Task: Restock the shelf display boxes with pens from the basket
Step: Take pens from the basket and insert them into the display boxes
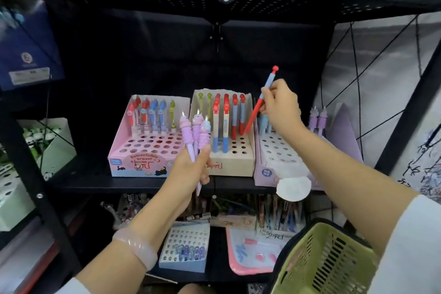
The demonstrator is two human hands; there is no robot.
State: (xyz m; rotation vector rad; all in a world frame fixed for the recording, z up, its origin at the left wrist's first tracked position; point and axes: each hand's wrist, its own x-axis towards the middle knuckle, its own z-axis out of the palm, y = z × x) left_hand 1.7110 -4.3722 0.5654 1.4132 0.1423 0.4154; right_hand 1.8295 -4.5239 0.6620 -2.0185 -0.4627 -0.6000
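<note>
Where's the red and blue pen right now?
In the right hand, the red and blue pen tilts over the beige cardboard display box, mid-shelf.

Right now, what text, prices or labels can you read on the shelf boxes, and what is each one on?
"Retractable eraser", printed on the front of the pink display box.
"5元", handwritten in red below it on the same front.
Red handwriting on the beige display box: partly hidden by the left hand, unreadable.
Handwritten price on the lower-shelf box: too blurred.
Label on the blue box: too small.
</note>
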